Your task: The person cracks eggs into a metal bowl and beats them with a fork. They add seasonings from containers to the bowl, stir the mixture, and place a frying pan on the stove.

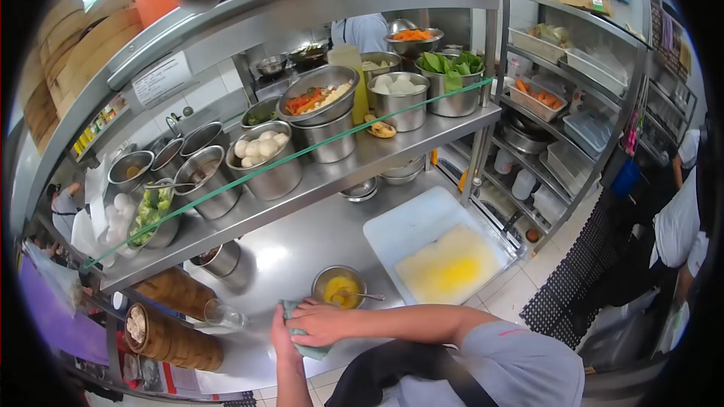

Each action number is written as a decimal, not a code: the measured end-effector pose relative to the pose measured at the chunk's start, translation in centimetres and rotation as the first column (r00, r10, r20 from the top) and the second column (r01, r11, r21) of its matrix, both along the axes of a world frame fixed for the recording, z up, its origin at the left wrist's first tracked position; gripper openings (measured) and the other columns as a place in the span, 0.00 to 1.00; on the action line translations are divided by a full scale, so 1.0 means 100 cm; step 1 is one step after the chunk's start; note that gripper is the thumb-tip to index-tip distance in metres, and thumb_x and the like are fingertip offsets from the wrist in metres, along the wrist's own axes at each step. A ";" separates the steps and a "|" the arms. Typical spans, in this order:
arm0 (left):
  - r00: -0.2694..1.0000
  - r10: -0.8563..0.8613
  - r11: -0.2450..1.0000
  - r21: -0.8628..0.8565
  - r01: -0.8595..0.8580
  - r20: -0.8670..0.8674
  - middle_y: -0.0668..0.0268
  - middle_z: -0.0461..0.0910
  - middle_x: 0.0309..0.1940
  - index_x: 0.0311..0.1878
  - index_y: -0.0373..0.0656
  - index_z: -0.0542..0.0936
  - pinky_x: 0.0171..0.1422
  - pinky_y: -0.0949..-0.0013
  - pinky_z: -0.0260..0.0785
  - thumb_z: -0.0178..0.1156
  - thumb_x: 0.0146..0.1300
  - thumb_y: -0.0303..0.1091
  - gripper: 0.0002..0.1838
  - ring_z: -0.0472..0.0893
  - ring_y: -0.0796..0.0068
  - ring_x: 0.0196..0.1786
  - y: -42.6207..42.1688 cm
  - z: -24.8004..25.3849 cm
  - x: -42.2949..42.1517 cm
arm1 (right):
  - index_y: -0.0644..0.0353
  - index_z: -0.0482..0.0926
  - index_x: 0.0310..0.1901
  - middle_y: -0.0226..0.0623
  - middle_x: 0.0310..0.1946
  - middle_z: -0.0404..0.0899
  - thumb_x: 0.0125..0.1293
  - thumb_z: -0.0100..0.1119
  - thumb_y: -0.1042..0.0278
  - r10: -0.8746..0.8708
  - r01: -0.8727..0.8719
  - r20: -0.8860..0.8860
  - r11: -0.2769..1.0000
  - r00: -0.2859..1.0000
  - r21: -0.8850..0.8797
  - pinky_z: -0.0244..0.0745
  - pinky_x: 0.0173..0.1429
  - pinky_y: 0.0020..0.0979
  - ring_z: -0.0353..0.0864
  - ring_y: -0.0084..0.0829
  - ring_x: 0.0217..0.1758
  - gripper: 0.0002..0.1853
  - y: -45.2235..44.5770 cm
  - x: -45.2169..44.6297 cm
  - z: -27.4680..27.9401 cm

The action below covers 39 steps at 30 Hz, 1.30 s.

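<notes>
In the head view, a green cloth (311,350) is held just to the near left of the steel bowl (320,280), against which every place here is reckoned. The cloth is pressed between the two hands: the right hand (311,321) is closed over it, with the fingers laid across it, and the left hand (282,334) is set upright along its left edge, perhaps so that the cloth is kept from slipping; whether the left fingers are curled around it cannot be told, as they are partly covered. Yellow liquid (342,291) is contained in the bowl, and a spoon (371,297) is rested in it with its handle pointed right, probably so that it can be easily reached. To the right of the bowl a pale tray (400,218) is placed, in which a whitish layer with a bright yellow patch (457,271) is spread. To the left of the bowl a clear glass (226,316) is seen, and farther left a stack of bamboo steamers (181,341) is leaned in the wide-angle view. Above and beyond the bowl, filled containers are lined up on a steel shelf (411,139), presumably to be kept within reach while the bench (302,237) is left for handling
</notes>
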State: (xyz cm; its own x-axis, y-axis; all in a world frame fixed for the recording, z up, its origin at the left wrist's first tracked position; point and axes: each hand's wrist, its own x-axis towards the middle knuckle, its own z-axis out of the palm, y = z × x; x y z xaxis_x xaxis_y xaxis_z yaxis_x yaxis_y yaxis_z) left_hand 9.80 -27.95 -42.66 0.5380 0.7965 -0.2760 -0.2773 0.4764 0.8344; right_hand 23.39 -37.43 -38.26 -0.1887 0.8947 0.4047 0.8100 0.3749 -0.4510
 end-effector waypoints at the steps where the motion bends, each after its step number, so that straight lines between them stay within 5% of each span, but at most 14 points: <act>1: 0.993 0.027 0.978 0.211 -0.001 -0.117 0.64 0.82 0.40 0.47 0.41 0.80 0.51 0.64 0.75 0.50 0.78 0.46 0.18 0.81 0.69 0.43 -0.004 -0.007 -0.005 | 0.59 0.80 0.49 0.46 0.41 0.81 0.71 0.57 0.52 0.074 -0.074 -0.004 0.994 0.997 -0.086 0.68 0.63 0.45 0.79 0.49 0.46 0.19 0.003 0.000 -0.001; 2: 0.972 0.076 0.913 0.408 0.023 -0.224 0.65 0.81 0.39 0.46 0.41 0.80 0.48 0.67 0.74 0.51 0.78 0.46 0.17 0.80 0.72 0.42 -0.003 -0.012 -0.008 | 0.59 0.80 0.49 0.46 0.41 0.81 0.71 0.57 0.52 0.077 -0.076 0.006 0.993 0.997 -0.087 0.68 0.63 0.45 0.79 0.49 0.46 0.19 0.004 0.003 -0.002; 4: 0.979 0.049 0.944 0.330 0.019 -0.197 0.64 0.80 0.39 0.45 0.39 0.80 0.50 0.66 0.72 0.51 0.79 0.45 0.18 0.78 0.72 0.41 0.001 -0.016 -0.014 | 0.59 0.82 0.47 0.44 0.40 0.82 0.71 0.57 0.52 0.210 -0.238 -0.166 0.955 0.964 -0.176 0.71 0.60 0.44 0.80 0.47 0.45 0.17 -0.007 0.016 0.007; 6: 0.987 0.035 0.969 0.246 0.005 -0.157 0.63 0.80 0.40 0.44 0.38 0.81 0.51 0.66 0.70 0.51 0.79 0.44 0.18 0.76 0.72 0.41 0.009 -0.020 -0.020 | 0.59 0.82 0.46 0.44 0.39 0.83 0.71 0.57 0.53 0.081 -0.164 -0.247 0.926 0.966 -0.339 0.74 0.57 0.45 0.82 0.46 0.47 0.17 -0.027 0.035 0.033; 8: 0.841 0.162 0.852 0.503 0.144 -0.516 0.57 0.80 0.41 0.45 0.36 0.81 0.53 0.62 0.71 0.57 0.75 0.42 0.16 0.77 0.65 0.44 0.037 -0.019 -0.031 | 0.60 0.82 0.46 0.45 0.40 0.84 0.71 0.56 0.53 -0.198 0.164 -0.104 0.949 0.975 -0.268 0.77 0.55 0.47 0.84 0.47 0.48 0.17 -0.047 0.053 0.038; 9: 0.845 0.161 0.853 0.503 0.140 -0.509 0.57 0.80 0.41 0.45 0.36 0.81 0.53 0.62 0.71 0.57 0.75 0.42 0.16 0.77 0.65 0.44 0.044 -0.022 -0.037 | 0.60 0.82 0.46 0.45 0.42 0.85 0.70 0.56 0.51 -0.315 0.318 0.052 0.914 0.948 -0.251 0.77 0.56 0.46 0.84 0.48 0.49 0.19 -0.057 0.066 0.033; 11: 0.654 0.522 0.245 0.831 0.500 -0.548 0.51 0.81 0.43 0.48 0.36 0.81 0.54 0.55 0.73 0.64 0.67 0.40 0.16 0.78 0.54 0.45 0.052 -0.029 -0.046 | 0.61 0.82 0.47 0.47 0.44 0.86 0.70 0.55 0.48 -0.497 0.581 0.325 0.774 0.804 -0.252 0.78 0.57 0.47 0.85 0.49 0.50 0.21 -0.076 0.089 0.018; 13: 0.705 0.559 0.099 0.879 0.465 -0.436 0.48 0.81 0.45 0.50 0.37 0.81 0.56 0.48 0.72 0.69 0.60 0.38 0.19 0.77 0.43 0.48 0.054 -0.027 -0.043 | 0.61 0.82 0.48 0.48 0.44 0.86 0.71 0.54 0.48 -0.552 0.694 0.445 0.664 0.706 -0.277 0.78 0.57 0.47 0.86 0.50 0.49 0.22 -0.088 0.097 -0.002; 16: 0.758 0.427 0.302 0.868 0.395 -0.493 0.51 0.80 0.44 0.55 0.37 0.78 0.49 0.53 0.76 0.67 0.64 0.36 0.19 0.80 0.51 0.46 0.050 -0.040 -0.020 | 0.62 0.81 0.46 0.50 0.40 0.86 0.72 0.51 0.46 -0.570 0.693 0.401 0.524 0.717 -0.496 0.79 0.53 0.51 0.87 0.51 0.46 0.23 -0.092 0.097 -0.026; 18: 0.816 -0.095 0.812 0.429 0.395 -0.571 0.55 0.78 0.41 0.59 0.37 0.75 0.39 0.60 0.80 0.64 0.68 0.34 0.20 0.82 0.63 0.36 0.036 -0.038 0.007 | 0.62 0.82 0.45 0.51 0.39 0.87 0.74 0.48 0.44 -0.524 0.647 0.396 0.491 0.754 -0.583 0.80 0.51 0.51 0.87 0.51 0.46 0.25 -0.090 0.094 -0.034; 19: 0.815 -0.095 0.812 0.429 0.396 -0.572 0.55 0.78 0.41 0.59 0.37 0.75 0.39 0.60 0.80 0.64 0.68 0.34 0.20 0.82 0.63 0.36 0.032 -0.049 0.020 | 0.62 0.82 0.45 0.51 0.39 0.87 0.74 0.48 0.44 -0.525 0.647 0.395 0.491 0.754 -0.584 0.80 0.51 0.51 0.87 0.51 0.46 0.25 -0.088 0.094 -0.037; 21: 0.893 -0.255 0.944 0.106 0.314 -0.371 0.59 0.77 0.37 0.60 0.38 0.72 0.33 0.63 0.81 0.62 0.70 0.33 0.19 0.81 0.71 0.31 0.029 -0.074 0.040 | 0.62 0.83 0.42 0.50 0.39 0.87 0.74 0.48 0.45 -0.561 0.641 0.345 0.505 0.753 -0.578 0.81 0.51 0.51 0.87 0.50 0.46 0.25 -0.086 0.088 -0.046; 32: 0.949 -0.305 0.950 -0.093 0.298 -0.078 0.61 0.77 0.35 0.44 0.46 0.69 0.43 0.51 0.83 0.56 0.69 0.21 0.08 0.81 0.64 0.33 0.022 -0.103 0.037 | 0.62 0.86 0.33 0.51 0.34 0.87 0.67 0.51 0.54 -0.664 0.644 0.154 0.599 0.731 -0.475 0.82 0.46 0.51 0.88 0.51 0.41 0.20 -0.086 0.082 -0.042; 39: 0.970 -0.224 0.972 -0.100 0.215 -0.095 0.60 0.78 0.38 0.44 0.44 0.69 0.43 0.54 0.85 0.57 0.69 0.21 0.08 0.83 0.64 0.36 0.009 -0.099 0.039 | 0.58 0.87 0.32 0.47 0.33 0.87 0.68 0.53 0.47 -0.547 0.643 0.343 0.600 0.764 -0.475 0.82 0.46 0.49 0.88 0.49 0.41 0.23 -0.073 0.093 -0.043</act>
